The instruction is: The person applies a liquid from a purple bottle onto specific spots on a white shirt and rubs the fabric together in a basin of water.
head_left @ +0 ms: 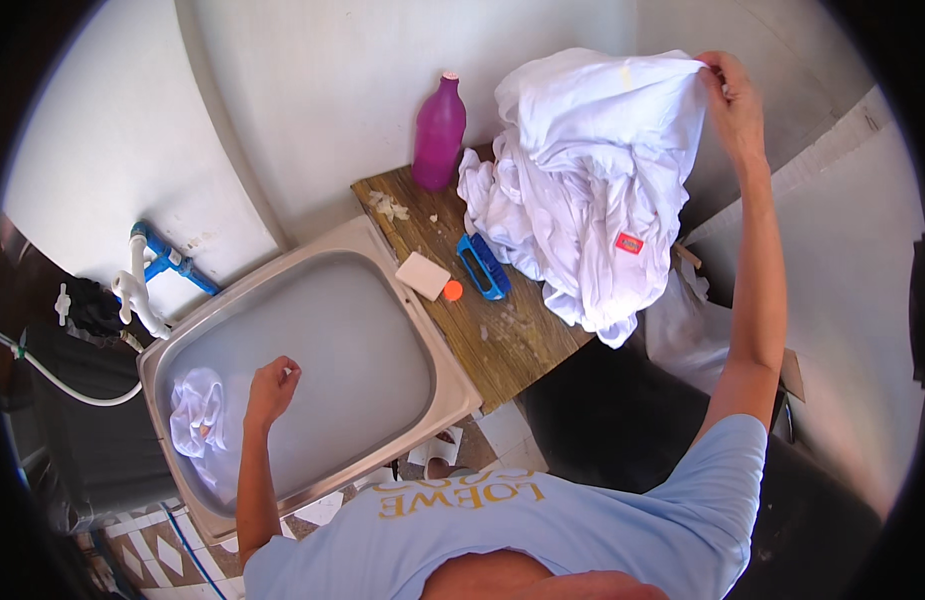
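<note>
At the upper right, my right hand point(734, 100) pinches the edge of a white cloth garment point(622, 110) and holds that edge raised over a heaped pile of white laundry point(572, 210). A small red label point(629, 243) shows on the pile. Above the greyish water of a sink basin point(327, 240), my left hand point(272, 388) hangs with its fingers curled closed, and nothing shows in them. Left of that hand, a bunched white cloth point(197, 412) lies partly under the water.
On the wooden board point(522, 350) are a blue scrub brush point(483, 267), a pale soap bar point(423, 276), an orange cap point(452, 291) and soap scraps point(387, 206). A purple bottle point(440, 135) stands near the wall. A white tap point(137, 285) on blue pipe overhangs the sink's left corner.
</note>
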`<state>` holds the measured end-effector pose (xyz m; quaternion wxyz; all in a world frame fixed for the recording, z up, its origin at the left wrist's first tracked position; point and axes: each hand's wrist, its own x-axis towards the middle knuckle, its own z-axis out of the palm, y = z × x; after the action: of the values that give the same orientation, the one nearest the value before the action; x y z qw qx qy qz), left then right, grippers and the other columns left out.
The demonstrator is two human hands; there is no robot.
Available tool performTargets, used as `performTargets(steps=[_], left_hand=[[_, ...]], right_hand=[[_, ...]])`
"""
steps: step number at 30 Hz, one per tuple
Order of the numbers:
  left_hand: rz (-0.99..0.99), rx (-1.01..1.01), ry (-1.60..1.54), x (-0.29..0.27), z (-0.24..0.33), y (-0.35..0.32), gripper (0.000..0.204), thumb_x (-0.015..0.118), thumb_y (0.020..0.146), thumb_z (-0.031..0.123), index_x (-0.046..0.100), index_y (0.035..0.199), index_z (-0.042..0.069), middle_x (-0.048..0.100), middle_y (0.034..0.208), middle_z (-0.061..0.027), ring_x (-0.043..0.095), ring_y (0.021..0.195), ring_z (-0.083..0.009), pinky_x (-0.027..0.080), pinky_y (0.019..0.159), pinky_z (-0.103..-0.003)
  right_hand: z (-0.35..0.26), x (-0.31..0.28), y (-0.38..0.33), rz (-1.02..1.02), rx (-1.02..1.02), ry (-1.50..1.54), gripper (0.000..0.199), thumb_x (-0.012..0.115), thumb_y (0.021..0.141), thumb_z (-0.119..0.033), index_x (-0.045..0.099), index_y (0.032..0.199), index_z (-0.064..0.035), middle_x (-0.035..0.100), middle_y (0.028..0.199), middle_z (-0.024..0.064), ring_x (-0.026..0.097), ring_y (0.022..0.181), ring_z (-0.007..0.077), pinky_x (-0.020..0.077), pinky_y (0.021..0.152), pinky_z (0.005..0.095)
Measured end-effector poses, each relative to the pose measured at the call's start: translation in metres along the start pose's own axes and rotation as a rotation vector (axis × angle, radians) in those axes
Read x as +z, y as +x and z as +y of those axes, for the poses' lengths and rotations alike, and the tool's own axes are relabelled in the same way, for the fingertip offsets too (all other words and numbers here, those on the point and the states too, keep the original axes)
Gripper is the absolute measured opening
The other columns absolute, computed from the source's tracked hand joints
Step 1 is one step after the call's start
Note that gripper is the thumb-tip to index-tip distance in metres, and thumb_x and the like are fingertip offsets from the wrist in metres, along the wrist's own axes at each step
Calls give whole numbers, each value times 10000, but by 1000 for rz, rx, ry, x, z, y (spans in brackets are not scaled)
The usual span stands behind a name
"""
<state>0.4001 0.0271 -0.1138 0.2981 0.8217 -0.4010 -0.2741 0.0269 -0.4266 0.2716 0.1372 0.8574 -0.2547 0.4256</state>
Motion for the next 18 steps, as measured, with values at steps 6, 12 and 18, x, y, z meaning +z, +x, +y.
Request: performTargets(steps=[6,12,18], left_hand=[[-68,144,-58,-1,-15,8,97,633,806,79,618,893,40,572,595,-89,559,544,-190,430,539,-322],[-148,299,-4,-10,-2,26,102,642,802,79,614,889,34,568,620,-100,551,570,-197,441,566,-321],[-166,597,-89,0,45,59,104,637,803,55,608,901,36,582,691,-95,569,626,-213,459,599,-324]], right_hand=[[-6,-48,-23,278,260,247,159,488,948,-137,573,1037,-35,637,879,51,563,606,90,459,607,240],[-31,-114,-34,363,327,296,195,428,992,-115,467,1144,0,586,1028,105,635,856,164,550,739,303],[-27,-179,-44,477,289,190,224,473,984,-167,485,1125,7,576,1044,94,589,880,139,509,775,267]])
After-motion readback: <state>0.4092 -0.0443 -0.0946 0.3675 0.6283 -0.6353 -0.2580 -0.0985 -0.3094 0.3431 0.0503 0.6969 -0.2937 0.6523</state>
